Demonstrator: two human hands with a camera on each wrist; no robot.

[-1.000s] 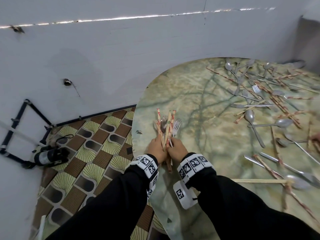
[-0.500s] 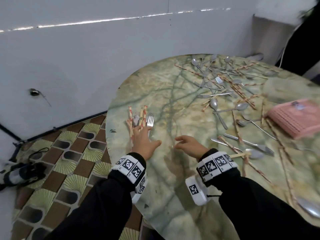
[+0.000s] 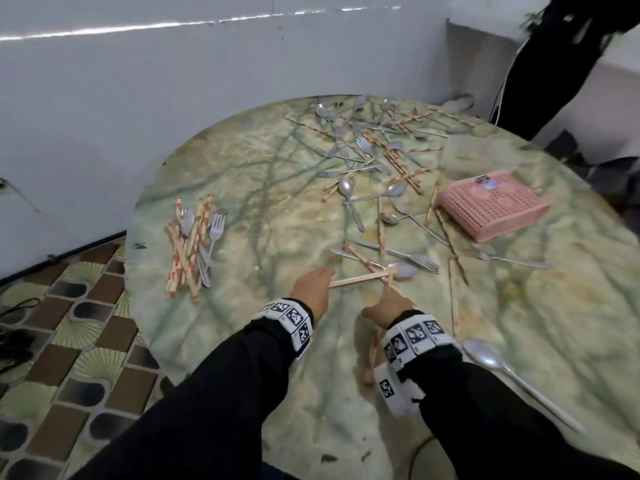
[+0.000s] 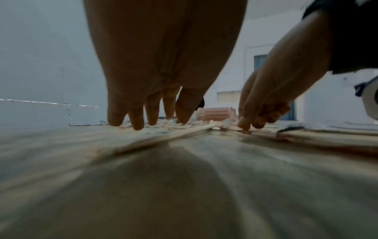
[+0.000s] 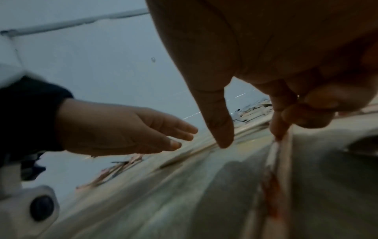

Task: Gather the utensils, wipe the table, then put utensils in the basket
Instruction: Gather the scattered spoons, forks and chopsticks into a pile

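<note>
A gathered bundle of red-patterned chopsticks, forks and a spoon lies near the left edge of the green marble table. My left hand hovers with straight fingers at the near end of a plain chopstick and holds nothing. My right hand sits just right of it. Its index fingertip presses on a red-patterned chopstick that lies flat on the table, and the thumb stands apart. A pink basket lies bottom up at the right.
Many spoons, forks and chopsticks lie scattered across the far and middle table. A large spoon lies near my right forearm. A white wall runs behind, tiled floor to the left, and a person in black stands at the back right.
Both hands held the bundle at the left edge a second ago. They let it go there and moved right to the crossed chopsticks at the table's near middle.
</note>
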